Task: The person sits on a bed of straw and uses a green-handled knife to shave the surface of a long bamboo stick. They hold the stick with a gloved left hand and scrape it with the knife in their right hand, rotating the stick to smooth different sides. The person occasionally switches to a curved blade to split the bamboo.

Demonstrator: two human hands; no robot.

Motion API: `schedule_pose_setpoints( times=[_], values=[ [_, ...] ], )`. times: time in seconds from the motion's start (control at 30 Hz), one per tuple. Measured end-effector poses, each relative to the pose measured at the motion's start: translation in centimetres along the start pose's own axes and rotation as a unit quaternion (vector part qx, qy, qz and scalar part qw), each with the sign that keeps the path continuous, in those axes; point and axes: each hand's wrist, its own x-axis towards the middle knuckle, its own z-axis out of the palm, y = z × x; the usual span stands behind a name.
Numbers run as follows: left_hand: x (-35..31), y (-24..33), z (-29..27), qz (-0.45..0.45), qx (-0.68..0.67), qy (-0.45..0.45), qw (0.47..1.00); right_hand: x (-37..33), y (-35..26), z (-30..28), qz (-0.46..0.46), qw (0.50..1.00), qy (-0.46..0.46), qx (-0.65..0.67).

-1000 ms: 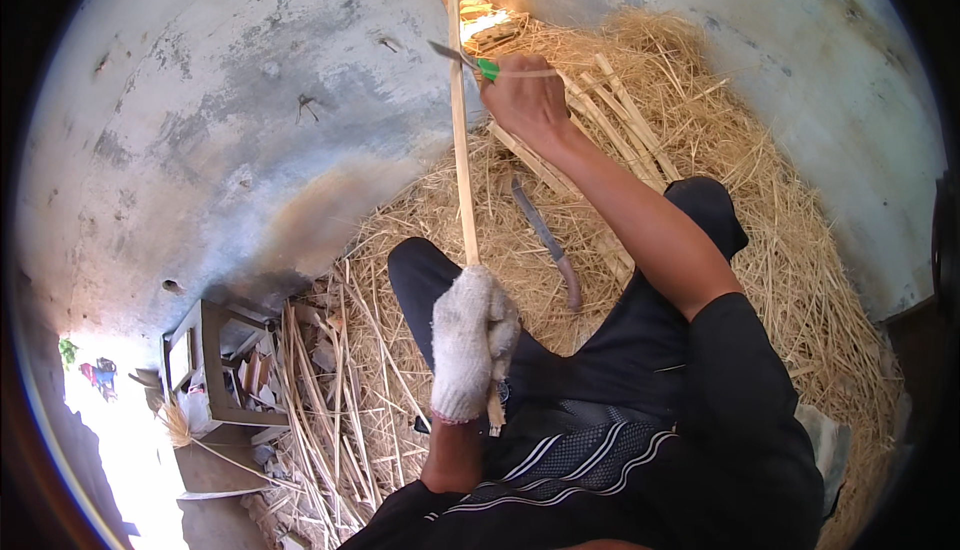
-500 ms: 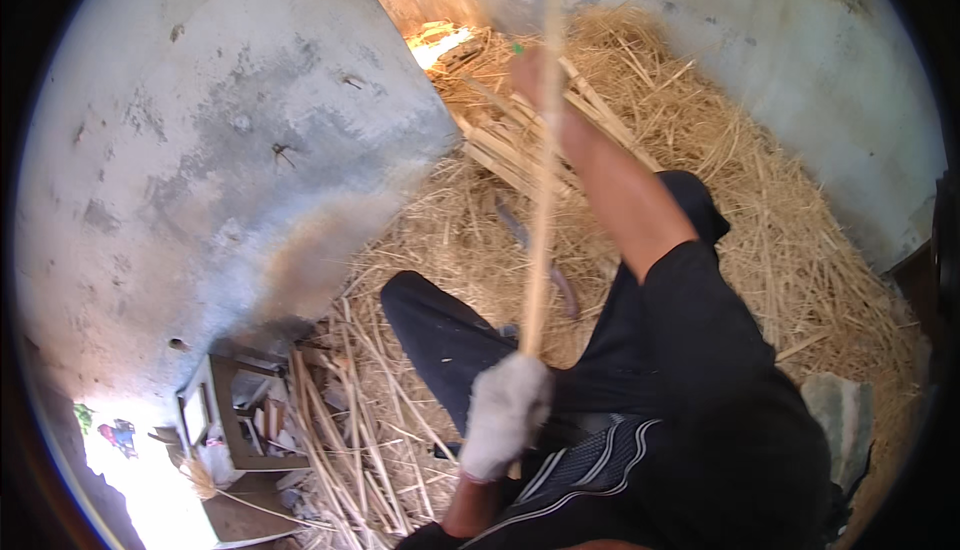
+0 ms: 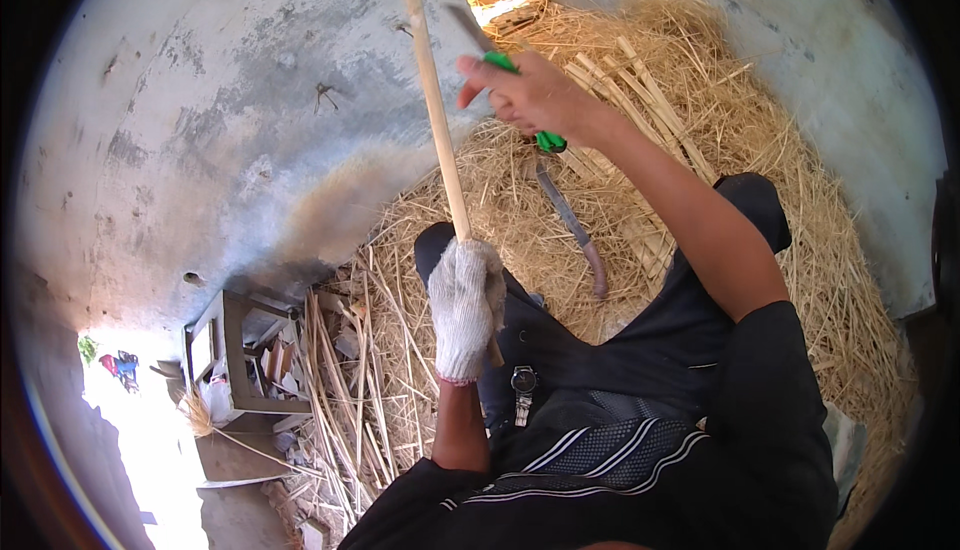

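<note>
My left hand (image 3: 465, 302), in a white knit glove, is closed round the lower part of a long pale wooden strip (image 3: 432, 90). The strip stands nearly upright, leaning left, and its top runs out of view. My bare right hand (image 3: 535, 100) grips a green-handled knife (image 3: 550, 141), its thin grey blade blurred beside the strip. Whether the blade touches the wood I cannot tell. On the straw between my legs lies a second, curved knife (image 3: 566, 212) with a brown handle.
Shavings (image 3: 800, 210) cover the floor, with split strips (image 3: 655, 100) lying ahead on the right. Longer sticks (image 3: 345, 390) lie at left beside a worn cabinet frame (image 3: 235, 350). A grey wall (image 3: 250, 120) rises close on the left. A wristwatch (image 3: 523, 380) shows by my lap.
My left hand and the strip have moved up and left, and the strip's tilt has swung leftward. My right hand has shifted slightly down and left, bringing the green handle into fuller view.
</note>
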Motion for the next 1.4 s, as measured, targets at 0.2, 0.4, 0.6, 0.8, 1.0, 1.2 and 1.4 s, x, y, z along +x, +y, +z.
schedule_pose_setpoints(
  times=[0.2,0.4,0.6,0.8,1.0,1.2,1.4],
  values=[
    [-0.4,0.9,1.0,0.0,-0.043,-0.022,0.999,-0.9,-0.7,2.2,-0.12,0.991,0.039,-0.041],
    [-1.0,2.6,1.1,-0.018,0.013,-0.044,0.999,-1.0,-0.7,1.3,-0.102,0.989,0.102,0.01],
    [-0.4,3.6,0.8,-0.012,-0.065,-0.032,0.997,-2.0,2.3,3.3,-0.231,0.937,0.141,-0.222],
    [0.1,5.0,0.1,-0.023,-0.168,-0.029,0.985,-3.6,3.0,6.2,-0.385,0.858,0.166,-0.295],
    [-0.5,5.4,0.4,-0.052,-0.179,-0.058,0.981,-3.3,3.7,6.3,-0.387,0.839,0.192,-0.331],
    [-0.9,5.4,0.3,-0.042,-0.199,-0.083,0.976,-2.0,3.5,6.1,-0.351,0.819,0.237,-0.386],
    [-4.1,4.2,2.2,-0.081,-0.204,-0.181,0.959,3.1,4.1,-1.0,-0.153,0.853,0.365,-0.34]
  ],
)
